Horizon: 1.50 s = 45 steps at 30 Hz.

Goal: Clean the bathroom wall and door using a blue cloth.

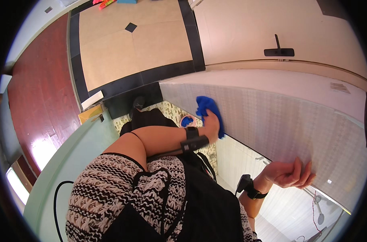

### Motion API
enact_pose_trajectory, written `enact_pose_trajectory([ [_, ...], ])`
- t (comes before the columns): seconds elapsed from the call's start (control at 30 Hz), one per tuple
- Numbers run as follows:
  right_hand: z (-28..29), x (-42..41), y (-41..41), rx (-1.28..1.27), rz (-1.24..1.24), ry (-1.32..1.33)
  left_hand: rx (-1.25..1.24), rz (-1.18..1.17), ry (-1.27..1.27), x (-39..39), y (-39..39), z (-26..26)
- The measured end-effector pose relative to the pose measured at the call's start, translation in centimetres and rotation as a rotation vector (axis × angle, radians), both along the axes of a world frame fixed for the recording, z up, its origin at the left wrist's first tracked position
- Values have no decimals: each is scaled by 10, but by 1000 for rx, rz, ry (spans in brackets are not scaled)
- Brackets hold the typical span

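My left hand (212,125) grips a bright blue cloth (209,104), which lies against a pale, finely patterned panel (262,121), perhaps of glass. The cloth hangs over the near edge of the panel, partly hidden by my fingers. Farther right, my right hand (289,174) holds nothing. Its fingers are loosely bent and a little apart, close to the panel's surface; whether they touch it I cannot tell. On the floor below my left hand, a small pink-rimmed container (194,118) has more blue cloth (187,121) in it.
A greenish frosted glass panel (71,151) with a metal fitting (100,118) curves along my left. Mosaic tile (168,109) covers the floor by my shoe (138,103). Beyond are beige tiles (135,51), a pale door with a black lever handle (279,52), and a shower head (320,218) at lower right.
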State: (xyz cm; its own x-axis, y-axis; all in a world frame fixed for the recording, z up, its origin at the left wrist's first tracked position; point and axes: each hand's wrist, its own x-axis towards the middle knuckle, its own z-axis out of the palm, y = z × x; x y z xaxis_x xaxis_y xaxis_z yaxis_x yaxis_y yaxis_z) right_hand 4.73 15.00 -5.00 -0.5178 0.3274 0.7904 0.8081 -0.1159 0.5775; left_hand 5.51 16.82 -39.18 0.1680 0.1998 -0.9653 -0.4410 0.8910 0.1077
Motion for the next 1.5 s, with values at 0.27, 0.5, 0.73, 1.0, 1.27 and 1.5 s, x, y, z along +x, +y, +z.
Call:
enact_pose_trajectory([
  [0.27, 0, -3, 2, 3, 36, 14, -20, 161, 36, -14, 35, -64],
  [0.5, -1, 2, 1, 16, 68, 25, 157, 148, 227, -38, 60, -35],
  [0.73, 0, 1, -6, 29, -22, 26, 1141, -27, 253, -85, 11, 119],
  [1.0, -4, -5, -10, -54, 38, 164, 2529, -197, 557, -120, 55, 162],
  [1.27, -12, 6, -6, -13, 243, 360, 3169, -402, 945, -142, 118, 296],
  [1.5, -16, 12, -5, -13, 285, 411, 3283, -258, 889, -134, 134, 320],
])
